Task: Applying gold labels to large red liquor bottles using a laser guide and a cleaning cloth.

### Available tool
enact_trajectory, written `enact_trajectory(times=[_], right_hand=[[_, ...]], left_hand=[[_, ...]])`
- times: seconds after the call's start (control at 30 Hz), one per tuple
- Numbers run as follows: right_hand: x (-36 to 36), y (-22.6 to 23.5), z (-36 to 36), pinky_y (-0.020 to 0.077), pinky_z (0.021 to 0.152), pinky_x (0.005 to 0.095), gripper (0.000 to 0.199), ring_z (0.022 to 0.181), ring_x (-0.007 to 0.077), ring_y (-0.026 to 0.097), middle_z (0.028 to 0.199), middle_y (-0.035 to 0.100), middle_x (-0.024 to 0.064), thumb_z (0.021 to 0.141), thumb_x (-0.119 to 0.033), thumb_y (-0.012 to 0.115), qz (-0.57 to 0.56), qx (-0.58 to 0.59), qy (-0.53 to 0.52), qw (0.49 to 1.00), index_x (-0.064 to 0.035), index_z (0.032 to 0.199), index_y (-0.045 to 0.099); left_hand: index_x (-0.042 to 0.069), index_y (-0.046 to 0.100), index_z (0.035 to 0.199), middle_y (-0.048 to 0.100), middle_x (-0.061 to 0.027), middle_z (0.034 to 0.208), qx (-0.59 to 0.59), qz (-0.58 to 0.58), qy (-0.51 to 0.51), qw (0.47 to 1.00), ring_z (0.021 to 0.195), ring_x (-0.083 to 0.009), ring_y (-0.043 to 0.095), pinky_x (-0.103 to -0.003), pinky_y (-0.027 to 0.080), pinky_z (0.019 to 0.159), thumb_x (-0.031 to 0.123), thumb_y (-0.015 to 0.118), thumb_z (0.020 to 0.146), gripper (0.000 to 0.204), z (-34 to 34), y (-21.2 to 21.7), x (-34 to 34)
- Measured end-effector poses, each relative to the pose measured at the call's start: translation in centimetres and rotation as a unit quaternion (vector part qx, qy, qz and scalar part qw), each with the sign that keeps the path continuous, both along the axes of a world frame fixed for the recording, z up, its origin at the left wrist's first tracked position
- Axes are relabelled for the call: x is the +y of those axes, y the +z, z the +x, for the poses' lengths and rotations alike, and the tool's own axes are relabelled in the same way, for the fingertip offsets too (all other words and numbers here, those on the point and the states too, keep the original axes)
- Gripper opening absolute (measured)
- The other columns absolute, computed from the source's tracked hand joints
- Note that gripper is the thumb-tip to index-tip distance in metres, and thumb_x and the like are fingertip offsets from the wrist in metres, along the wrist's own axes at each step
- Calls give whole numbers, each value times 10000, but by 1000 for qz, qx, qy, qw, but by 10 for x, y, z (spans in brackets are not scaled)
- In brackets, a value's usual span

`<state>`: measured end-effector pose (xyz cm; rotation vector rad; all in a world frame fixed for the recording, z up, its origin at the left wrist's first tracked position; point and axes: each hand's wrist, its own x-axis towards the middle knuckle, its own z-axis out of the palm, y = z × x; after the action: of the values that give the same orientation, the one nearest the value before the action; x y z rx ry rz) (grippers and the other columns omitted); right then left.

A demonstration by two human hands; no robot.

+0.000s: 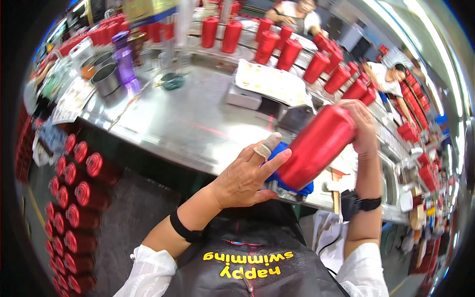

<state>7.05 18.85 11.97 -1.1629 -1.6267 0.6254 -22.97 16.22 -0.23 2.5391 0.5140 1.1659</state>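
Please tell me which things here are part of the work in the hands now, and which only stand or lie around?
In hand:
red tumbler, held tilted
blue cloth at its lower end
left hand on the cloth
right hand on the upper end

Lying about:
purple bottle
steel pots
paper sheet
red tumblers on rack
steel table

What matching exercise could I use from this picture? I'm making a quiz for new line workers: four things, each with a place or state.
Things:
1. red bottle
2. blue cloth
3. purple bottle
4. steel pot

Places or states:
A. upright on the steel table, far left
B. tilted, held between both hands
C. under the left hand, against the bottle's lower end
D. open-topped, beside the purple bottle

Pairs: 1-B, 2-C, 3-A, 4-D
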Motion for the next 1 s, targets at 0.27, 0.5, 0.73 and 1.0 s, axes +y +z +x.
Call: enact_trajectory(times=[0.27, 0.5, 0.73, 1.0], right_hand=[[19, -116, -31, 487, 870, 309, 509, 938, 164, 624, 1043, 668, 114, 1017, -443, 453, -240, 339, -91, 905, 24, 1135, 617], [59, -114, -14, 495, 814, 298, 480, 916, 152, 612, 1073, 658, 112, 1027, -404, 449, -245, 331, -106, 905, 27, 1168, 609], [95, -88, 66, 482, 740, 274, 279, 963, 121, 598, 1066, 663, 37, 955, -204, 536, -207, -57, -129, 968, -60, 1152, 673], [236, -143, 86, 457, 997, 408, 340, 1260, 297, 445, 1355, 500, 96, 897, -118, 546, -64, -541, -29, 838, -271, 1147, 719]], left_hand=[[47, 257, 1506, 382, -353, 1361, -46, -122, -67, 989, 1182, -510, 452, -506, 393, 1007, 396, 811, 699, 1040, 51, -21, 38], [20, 217, 1508, 423, -338, 1345, -36, -156, -48, 986, 1122, -494, 512, -501, 427, 966, 413, 793, 738, 1040, 78, -37, 66], [-45, 234, 1474, 409, -372, 1349, -37, -145, -39, 988, 1174, -507, 495, -555, 374, 1011, 402, 822, 702, 1069, 81, -53, 69], [34, 244, 1495, 303, -410, 1418, -31, -137, 1, 990, 1134, -526, 503, -554, 433, 948, 369, 866, 641, 1108, 84, -64, 71]])
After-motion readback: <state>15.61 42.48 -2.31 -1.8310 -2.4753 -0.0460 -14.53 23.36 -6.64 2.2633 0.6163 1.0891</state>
